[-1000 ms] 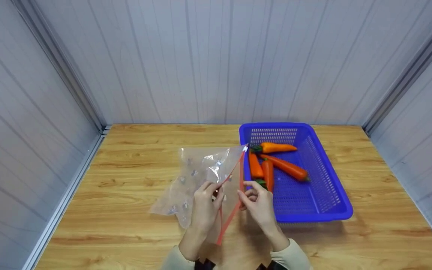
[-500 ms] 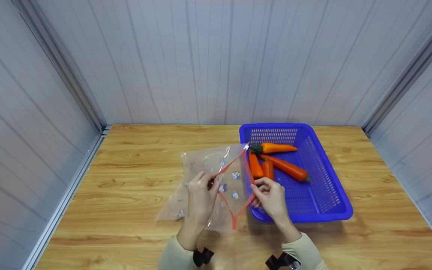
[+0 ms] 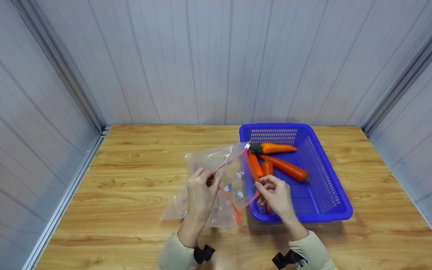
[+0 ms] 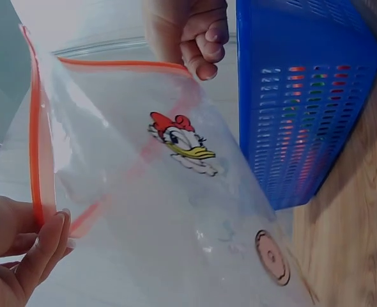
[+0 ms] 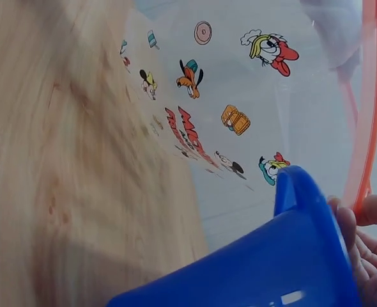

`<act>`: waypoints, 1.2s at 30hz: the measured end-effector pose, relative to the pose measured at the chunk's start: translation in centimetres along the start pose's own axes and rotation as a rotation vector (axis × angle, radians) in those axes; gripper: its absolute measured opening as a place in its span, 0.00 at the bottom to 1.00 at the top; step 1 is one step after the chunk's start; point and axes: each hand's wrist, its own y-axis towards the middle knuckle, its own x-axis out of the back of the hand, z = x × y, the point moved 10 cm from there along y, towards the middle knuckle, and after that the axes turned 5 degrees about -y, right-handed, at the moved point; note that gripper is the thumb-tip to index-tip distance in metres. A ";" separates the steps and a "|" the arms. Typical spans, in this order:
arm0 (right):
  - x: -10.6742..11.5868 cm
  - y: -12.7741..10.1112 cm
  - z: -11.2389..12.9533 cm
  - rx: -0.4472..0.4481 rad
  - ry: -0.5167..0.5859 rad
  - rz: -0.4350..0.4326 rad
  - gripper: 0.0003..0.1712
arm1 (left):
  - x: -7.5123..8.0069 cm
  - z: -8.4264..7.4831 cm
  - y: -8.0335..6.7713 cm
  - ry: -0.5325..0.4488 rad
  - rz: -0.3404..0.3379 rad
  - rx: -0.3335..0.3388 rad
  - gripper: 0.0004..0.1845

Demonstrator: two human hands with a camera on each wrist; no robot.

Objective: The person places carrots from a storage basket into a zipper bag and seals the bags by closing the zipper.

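Observation:
A clear zip bag [image 3: 203, 161] with a red-orange zip strip and printed cartoon figures is held above the table, its mouth spread apart. My left hand [image 3: 201, 189] pinches the left side of the mouth between thumb and fingers. On the opposite side, my right hand [image 3: 278, 195] pinches the other strip, over the basket's left rim. A white slider [image 3: 247, 146] sits at the mouth's far corner. Nothing shows inside the bag. The blue basket [image 3: 313, 217] holds several orange carrot-shaped vegetables [image 3: 287, 168] with green tops, some partly behind the bag and right hand.
The wooden table [image 3: 126, 195] extends to the left of the bag and to the right of the basket. Pale panel walls [image 3: 163, 67] stand behind and on both sides. Black straps [image 3: 203, 254] sit on the wrists.
My right hand has moved right, over the basket's rim, with its strip of the bag. The left hand rose slightly. The bag's mouth has widened, and the bag shifted a little right.

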 end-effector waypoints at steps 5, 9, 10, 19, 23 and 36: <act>-0.7 0.6 -0.2 -0.041 0.013 0.110 0.10 | -0.6 0.1 0.0 -0.021 0.028 0.021 0.02; -1.4 1.3 -1.4 -0.077 0.030 0.214 0.14 | -1.0 0.1 0.1 -0.040 0.034 0.026 0.02; -1.5 1.4 -1.5 -0.076 0.027 0.234 0.15 | -1.0 0.1 0.1 -0.042 0.034 0.022 0.02; 0.0 3.3 0.4 -0.023 -0.032 0.286 0.17 | -1.2 -0.1 0.4 -0.044 0.012 -0.016 0.02; 1.2 4.8 1.0 -0.008 -0.096 0.287 0.18 | -1.3 0.0 0.4 -0.038 0.019 -0.001 0.02; 4.1 10.4 -1.3 -0.090 -0.281 0.269 0.21 | -1.6 0.2 0.3 -0.018 0.037 0.002 0.02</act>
